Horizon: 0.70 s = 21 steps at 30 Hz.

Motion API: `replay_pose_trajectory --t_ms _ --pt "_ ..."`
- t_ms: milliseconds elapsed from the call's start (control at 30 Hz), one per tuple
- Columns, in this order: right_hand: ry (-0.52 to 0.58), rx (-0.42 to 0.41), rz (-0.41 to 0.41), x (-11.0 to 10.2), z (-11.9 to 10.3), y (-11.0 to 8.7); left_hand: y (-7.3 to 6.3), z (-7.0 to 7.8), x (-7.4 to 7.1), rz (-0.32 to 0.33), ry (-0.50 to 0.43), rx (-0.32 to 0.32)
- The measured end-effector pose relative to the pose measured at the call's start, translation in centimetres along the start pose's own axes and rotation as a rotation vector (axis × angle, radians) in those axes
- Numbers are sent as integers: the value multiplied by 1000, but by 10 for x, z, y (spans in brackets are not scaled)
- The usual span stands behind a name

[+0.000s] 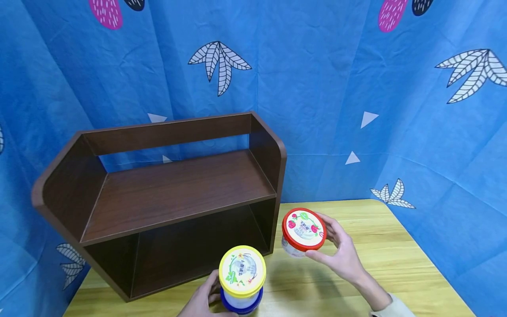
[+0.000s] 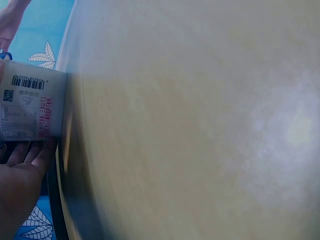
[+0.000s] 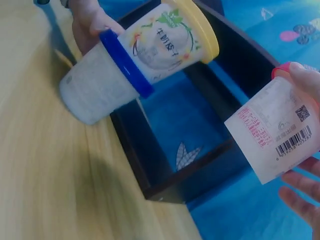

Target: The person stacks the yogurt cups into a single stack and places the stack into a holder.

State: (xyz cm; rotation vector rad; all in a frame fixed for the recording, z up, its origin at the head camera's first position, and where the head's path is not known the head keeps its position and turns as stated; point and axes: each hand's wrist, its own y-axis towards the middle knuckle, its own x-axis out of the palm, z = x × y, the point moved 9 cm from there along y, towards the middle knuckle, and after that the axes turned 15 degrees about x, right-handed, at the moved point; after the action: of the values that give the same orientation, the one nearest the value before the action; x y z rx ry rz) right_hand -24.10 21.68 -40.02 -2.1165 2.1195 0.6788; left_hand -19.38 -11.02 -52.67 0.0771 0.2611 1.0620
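A paper cup with a yellow lid [image 1: 242, 271] is stacked on a cup with a blue lid [image 1: 242, 304] in the lower middle of the head view. My left hand [image 1: 203, 299] curls round the left side of the blue-lidded cup [image 3: 95, 90], its fingers close to the lid in the right wrist view. Held up over the table to the right is a cup with a red lid [image 1: 304, 229] and strawberry print. My right hand [image 1: 336, 253] grips it from its right side, thumb in front. Its barcoded wall faces the right wrist camera.
A dark brown two-level wooden shelf [image 1: 178, 193] stands behind and left of the stack, its right side panel near the red-lidded cup. The pale wooden table [image 1: 396, 255] ends at a right edge. A blue patterned curtain [image 1: 317, 110] hangs behind.
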Motion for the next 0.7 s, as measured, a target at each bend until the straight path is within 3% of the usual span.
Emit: replay_pose_trajectory --t_ms 700 --pt "87 -175 -119 30 -58 2 0 -4 0 4 -29 -46"
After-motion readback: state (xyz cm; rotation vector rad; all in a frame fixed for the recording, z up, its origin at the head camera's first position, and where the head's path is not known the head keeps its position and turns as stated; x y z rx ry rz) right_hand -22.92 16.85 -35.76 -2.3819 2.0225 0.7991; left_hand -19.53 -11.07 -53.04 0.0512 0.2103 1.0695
